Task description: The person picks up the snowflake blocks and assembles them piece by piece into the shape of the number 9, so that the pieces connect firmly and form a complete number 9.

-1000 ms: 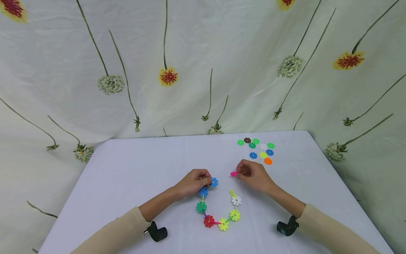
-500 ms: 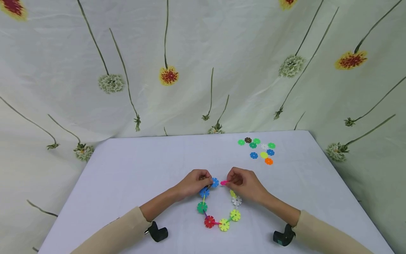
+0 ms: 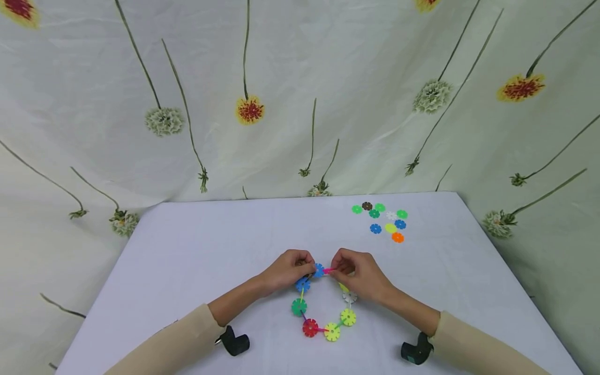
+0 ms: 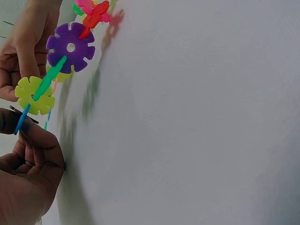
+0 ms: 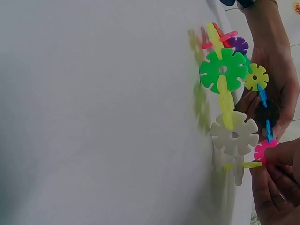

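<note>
A curved chain of slotted plastic flower discs lies between both hands in the head view. It includes a green disc (image 3: 299, 307), a red disc (image 3: 310, 328), a yellow disc (image 3: 348, 316) and a white disc (image 5: 234, 133). My left hand (image 3: 288, 268) pinches a dark disc (image 5: 267, 112) near the chain's upper left end, where a blue disc (image 3: 319, 270) sticks out. My right hand (image 3: 362, 273) pinches a pink disc (image 5: 265, 151) between thumb and fingers, its edge right at the blue disc. A purple disc (image 4: 70, 47) shows in the left wrist view.
Several loose discs lie at the table's back right, among them an orange disc (image 3: 397, 237) and a brown disc (image 3: 367, 206). The white table (image 3: 211, 234) meets a flower-printed cloth (image 3: 281, 62) behind. Black wrist cameras (image 3: 417, 350) hang below both forearms.
My right hand has moved left and slightly nearer with the pink disc, bringing it from apart up to the blue disc's edge. My left hand has stayed nearly still.
</note>
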### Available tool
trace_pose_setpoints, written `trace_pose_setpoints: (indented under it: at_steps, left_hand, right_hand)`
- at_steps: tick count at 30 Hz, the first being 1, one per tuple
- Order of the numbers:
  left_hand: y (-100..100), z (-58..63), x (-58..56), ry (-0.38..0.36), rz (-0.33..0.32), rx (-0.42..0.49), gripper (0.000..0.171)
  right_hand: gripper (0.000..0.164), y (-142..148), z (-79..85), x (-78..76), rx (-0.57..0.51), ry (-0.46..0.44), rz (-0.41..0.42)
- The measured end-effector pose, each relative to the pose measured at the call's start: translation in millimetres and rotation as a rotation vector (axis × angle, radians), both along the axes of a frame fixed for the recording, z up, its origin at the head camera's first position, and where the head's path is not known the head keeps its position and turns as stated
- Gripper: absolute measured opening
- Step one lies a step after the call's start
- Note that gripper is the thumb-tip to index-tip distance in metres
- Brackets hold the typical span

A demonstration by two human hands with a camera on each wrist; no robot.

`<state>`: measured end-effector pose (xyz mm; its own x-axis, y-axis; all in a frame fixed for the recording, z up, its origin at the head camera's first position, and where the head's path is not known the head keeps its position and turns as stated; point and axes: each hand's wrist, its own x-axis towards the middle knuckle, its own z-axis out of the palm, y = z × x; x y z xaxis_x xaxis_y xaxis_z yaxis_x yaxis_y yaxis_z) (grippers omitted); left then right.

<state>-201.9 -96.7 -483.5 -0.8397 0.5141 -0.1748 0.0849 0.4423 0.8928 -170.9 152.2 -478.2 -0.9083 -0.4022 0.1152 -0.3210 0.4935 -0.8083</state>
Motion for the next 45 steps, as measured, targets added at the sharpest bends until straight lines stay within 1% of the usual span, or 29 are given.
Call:
trace_pose_setpoints:
  at_steps: [4,7,11,14,17,21,24,28,31,37,41,45]
  left_hand:
    - [0.6,0.1,-0.8,0.012,-0.021,0.011,0.021]
    - [1.2,1.1,-2.1,0.037,-0.043,0.026,0.021]
    - [0.0,3.0,-3.3,0.06,-0.05,0.016,0.021]
    - [-1.6,4.9,-3.6,0.05,-0.045,0.0,0.02]
    - [-2.0,7.2,-4.0,0.042,-0.05,-0.001,0.021]
    - [-3.7,7.5,-5.2,0.023,-0.044,0.003,0.022]
    - [-6.3,5.5,-6.3,0.002,-0.03,0.006,0.021]
    - [-9.9,3.6,-6.6,-0.02,-0.026,0.019,0.02]
    - [-11.4,3.5,-5.9,-0.031,-0.032,0.027,0.019]
    - [-12.0,3.5,-3.7,-0.023,-0.041,0.027,0.016]
    - [-10.7,4.4,-2.6,-0.028,-0.049,0.035,0.018]
    - [-9.4,3.9,-3.2,-0.023,-0.068,0.026,0.02]
  right_hand:
    - [0.013,-0.6,-0.1,0.8,0.009,0.026,-0.008]
    - [0.013,-1.5,-1.3,0.8,0.0,0.046,-0.013]
    - [0.014,-2.9,-3.7,0.2,-0.018,0.061,-0.004]
    - [0.013,-2.1,-2.8,0.0,-0.02,0.066,0.015]
    - [0.016,2.0,0.3,0.7,-0.003,0.066,0.011]
    - [0.021,12.9,0.7,-0.9,0.042,0.068,-0.029]
    - [0.019,24.0,-1.7,-5.0,0.089,0.091,-0.066]
    - [0.017,40.0,-6.1,-14.0,0.179,0.105,-0.142]
    - [0.018,51.9,-9.2,-24.3,0.245,0.107,-0.206]
    - [0.024,74.3,-11.7,-53.4,0.324,0.143,-0.317]
    - [0.031,84.8,-9.8,-72.2,0.378,0.12,-0.375]
    - [0.036,88.5,-9.0,-81.1,0.421,0.094,-0.407]
